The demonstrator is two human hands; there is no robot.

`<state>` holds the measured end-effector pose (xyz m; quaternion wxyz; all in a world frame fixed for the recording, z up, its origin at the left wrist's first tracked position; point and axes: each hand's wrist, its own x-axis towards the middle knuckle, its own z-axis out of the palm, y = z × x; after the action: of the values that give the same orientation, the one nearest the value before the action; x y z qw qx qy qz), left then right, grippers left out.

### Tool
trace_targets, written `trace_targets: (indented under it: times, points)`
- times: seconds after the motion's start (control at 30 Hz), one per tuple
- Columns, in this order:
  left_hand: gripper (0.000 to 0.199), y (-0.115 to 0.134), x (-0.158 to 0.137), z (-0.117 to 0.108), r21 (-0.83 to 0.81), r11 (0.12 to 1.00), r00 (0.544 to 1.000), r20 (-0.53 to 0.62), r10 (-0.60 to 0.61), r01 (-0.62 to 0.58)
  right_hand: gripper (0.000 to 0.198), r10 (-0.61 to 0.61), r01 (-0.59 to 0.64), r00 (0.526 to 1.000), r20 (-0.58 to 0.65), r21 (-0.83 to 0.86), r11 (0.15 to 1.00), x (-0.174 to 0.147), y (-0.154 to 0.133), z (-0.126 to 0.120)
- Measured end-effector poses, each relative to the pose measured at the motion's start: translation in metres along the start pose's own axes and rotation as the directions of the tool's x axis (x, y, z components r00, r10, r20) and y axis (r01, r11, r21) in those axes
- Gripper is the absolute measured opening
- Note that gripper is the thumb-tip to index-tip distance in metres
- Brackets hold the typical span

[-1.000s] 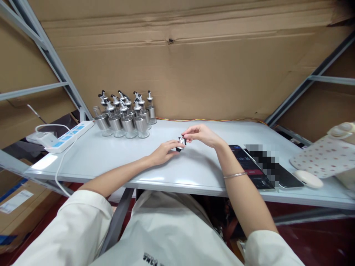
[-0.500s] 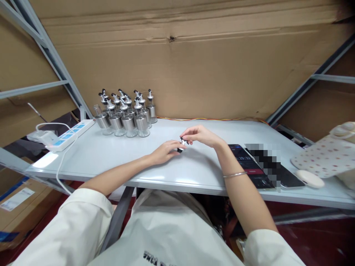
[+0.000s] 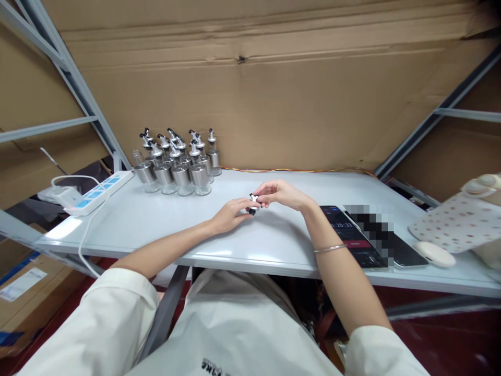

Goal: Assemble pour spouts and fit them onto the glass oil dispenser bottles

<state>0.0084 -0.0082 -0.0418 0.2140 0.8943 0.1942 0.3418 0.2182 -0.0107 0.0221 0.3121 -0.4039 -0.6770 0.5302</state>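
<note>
Between my hands, just above the table's middle, is a small black and silver pourer spout (image 3: pixel 253 203), partly covered by fingers. My left hand (image 3: pixel 231 215) grips its lower part from the left, near the black stopper end. From the right, my right hand (image 3: pixel 278 194) pinches the upper part with thumb and fingertips. Several glass oil bottles (image 3: pixel 182 175) with steel bands stand grouped at the back left, most topped with similar spouts. One bottle (image 3: pixel 144 169) at the group's left front has a bare glass neck.
A white power strip (image 3: pixel 104 192) with a plugged-in charger (image 3: pixel 66 197) lies at the table's left end. To the right are a phone showing a timer (image 3: pixel 352 243), a dark flat device (image 3: pixel 407 250), a round white case (image 3: pixel 435 253) and a dotted bag (image 3: pixel 460 224).
The pourer spout has tipped more upright and shifted slightly left between my hands. My right hand has moved a little left with it. The bottles have stayed in place.
</note>
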Motion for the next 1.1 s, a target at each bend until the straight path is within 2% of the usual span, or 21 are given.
trace_targets:
  times: [0.1,0.23,0.43,0.63,0.8,1.1]
  points:
    - [0.030,0.0013,0.0012,-0.0014,-0.059,0.998,1.000,0.013,-0.018,0.018,0.033,-0.019,0.018,0.999,-0.037,-0.016,1.000,0.0009,0.0016,-0.0021]
    - [0.030,0.0027,0.0021,-0.0022,-0.055,0.998,0.998,0.062,-0.034,0.037,0.028,-0.064,0.062,0.992,-0.109,-0.018,0.998,0.0008,0.0021,-0.0046]
    - [0.029,0.0006,0.0015,-0.0007,-0.065,0.997,0.994,0.107,-0.026,0.033,0.023,-0.060,0.056,0.997,-0.046,-0.093,0.994,0.0016,0.0006,0.0007]
    - [0.030,0.0017,0.0014,-0.0011,-0.063,0.997,0.993,0.115,-0.041,0.048,0.023,-0.068,0.058,0.992,-0.106,-0.094,0.994,0.0008,-0.0014,0.0014]
    - [0.030,0.0010,0.0010,-0.0008,-0.079,0.996,0.991,0.129,-0.035,0.046,0.024,-0.056,0.045,0.994,-0.090,-0.125,0.991,-0.0002,-0.0032,0.0002]
    - [0.030,-0.0014,0.0009,0.0005,-0.075,0.996,0.990,0.138,-0.042,0.053,0.019,-0.079,0.059,0.988,-0.135,-0.146,0.987,0.0014,-0.0039,0.0014]
